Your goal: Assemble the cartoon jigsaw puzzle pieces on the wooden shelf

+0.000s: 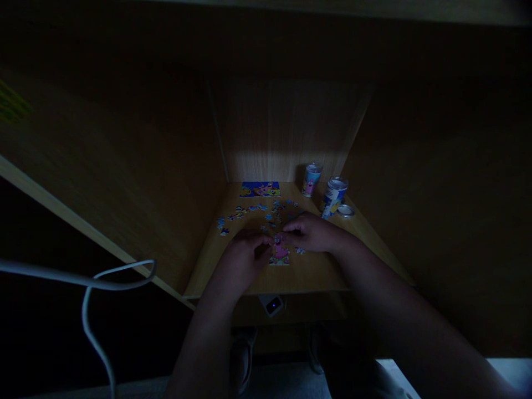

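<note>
Dim light, pale wooden table [316, 271] set in a wooden alcove. Left hand [245, 249] and right hand [311, 233] meet near the table's middle, fingertips almost touching each other. Between and just under them lies a small joined patch of pink and green jigsaw pieces [280, 256], flat on the table; its near edge shows below the left hand's fingertips. Both hands half curled, knuckles up, fingers bent down onto the patch. Too dark to tell whether either hand pinches a loose piece or only presses on the patch. Beyond the hands, scattered blue and pink loose jigsaw pieces [253, 209] spread across the table, more of them out past the left hand. Further beyond, against the back wall, a flat blue and yellow cartoon picture card [260, 189]. Past the right hand stands a pale blue cylindrical can with a pink figure [311, 179], upright; nearer to that hand a blue and white cylindrical can [333, 197], also upright, with a round silver lid [346, 210] lying just beside it. Well off to the left hand's outer side, a white cable [89, 288] loops in the dark.
</note>
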Available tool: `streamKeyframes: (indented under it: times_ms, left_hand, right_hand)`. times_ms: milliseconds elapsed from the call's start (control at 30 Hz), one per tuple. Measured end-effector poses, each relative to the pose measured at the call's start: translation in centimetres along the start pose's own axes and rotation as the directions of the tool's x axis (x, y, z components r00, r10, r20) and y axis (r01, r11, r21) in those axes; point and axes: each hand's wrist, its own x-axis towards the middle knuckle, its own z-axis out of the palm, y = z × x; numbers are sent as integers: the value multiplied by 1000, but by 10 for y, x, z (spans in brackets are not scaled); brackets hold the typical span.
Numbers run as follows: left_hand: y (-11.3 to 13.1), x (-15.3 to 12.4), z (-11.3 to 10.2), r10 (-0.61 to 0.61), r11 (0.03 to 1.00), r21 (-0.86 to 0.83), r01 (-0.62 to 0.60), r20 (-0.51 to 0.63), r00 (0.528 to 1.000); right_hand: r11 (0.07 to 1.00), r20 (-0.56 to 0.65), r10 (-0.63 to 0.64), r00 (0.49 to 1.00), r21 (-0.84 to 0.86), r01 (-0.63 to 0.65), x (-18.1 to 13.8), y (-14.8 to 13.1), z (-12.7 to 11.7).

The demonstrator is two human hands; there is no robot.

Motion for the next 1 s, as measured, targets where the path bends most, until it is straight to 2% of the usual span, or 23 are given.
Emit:
streamKeyframes:
  times_ms: [500, 667, 1000]
  left_hand:
    - [2, 0, -2, -5, 999, -32, 4, -39, 999]
    - [1, 0, -1, 5, 999, -44, -5, 4, 1000]
    - [4, 3, 1, 72, 997, 13, -72, -3, 997]
  right_hand:
    - [1000, 7, -10, 1000, 6, 10, 0, 1, 1]
    - [1000, 16, 15, 1000, 11, -15, 0, 3, 2]
    - [999, 27, 29, 999, 16, -29, 1, -2, 0]
